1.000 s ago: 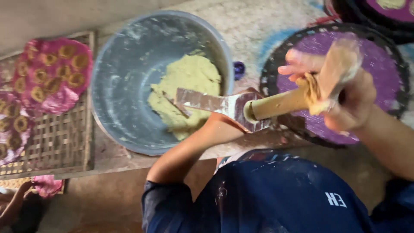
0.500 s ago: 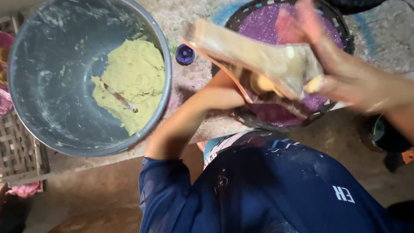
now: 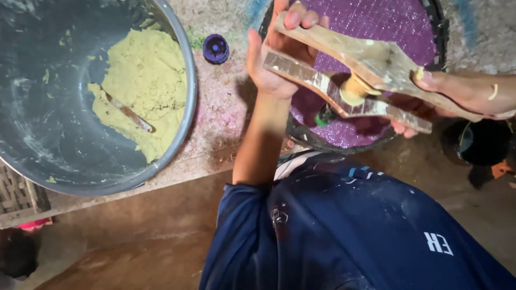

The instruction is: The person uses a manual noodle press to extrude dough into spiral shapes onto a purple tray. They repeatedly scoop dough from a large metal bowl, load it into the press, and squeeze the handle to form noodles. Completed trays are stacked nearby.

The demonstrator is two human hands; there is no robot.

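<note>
The person holds a wooden press (image 3: 371, 80) made of two flat arms, one at each end. The left hand (image 3: 279, 53) grips the end nearer the bowl, fingers curled over the upper arm and thumb along its side, closed around the wood. The right hand (image 3: 462, 94) closes on the opposite end, thumb on top and fingers wrapped underneath. The press's long axis runs from upper left down to lower right, slanting between the two hands, and it hangs directly above a round tray (image 3: 376, 32) lined with purple sheet. A cylinder of pale dough (image 3: 355, 91) sits between the two arms near their middle, about equally near both hands.

To the left, well apart from the press, a large metal bowl (image 3: 48, 134) holds a mound of yellowish dough (image 3: 145, 80) with a stick (image 3: 126, 113) lying in it. A small purple cap (image 3: 216, 48) rests on the table (image 3: 215, 123) between bowl and tray.
</note>
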